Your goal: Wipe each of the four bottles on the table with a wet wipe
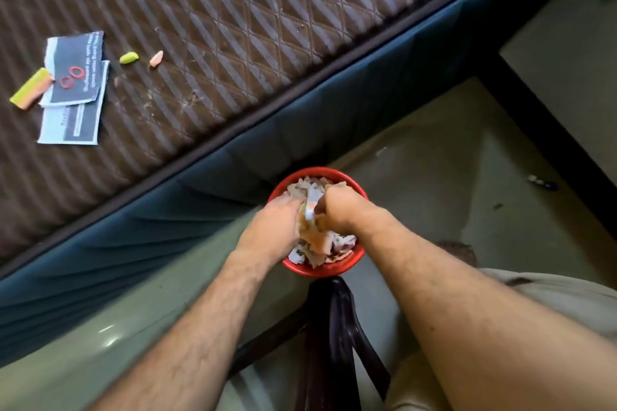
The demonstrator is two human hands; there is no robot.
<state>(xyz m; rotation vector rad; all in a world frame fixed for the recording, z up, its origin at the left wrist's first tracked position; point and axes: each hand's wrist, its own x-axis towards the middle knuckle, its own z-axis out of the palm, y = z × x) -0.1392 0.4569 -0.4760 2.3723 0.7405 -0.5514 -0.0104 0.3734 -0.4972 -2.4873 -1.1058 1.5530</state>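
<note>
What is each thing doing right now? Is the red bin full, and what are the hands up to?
Red bin: upright on the floor, full of crumpled scraps.
Left hand: down in the bin, on the scraps.
Right hand: down in the bin, fingers curled round scraps.
Leaflets: flat on the mattress, overlapping.
Bottles: none in view.

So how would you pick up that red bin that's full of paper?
Probably by the rim of the red bin, one hand on each side, coming straight down from above. It stands upright on the floor beside the bed, and the paper scraps fill it to the top, so tilting could spill them. The left hand and right hand are already inside it.
</note>
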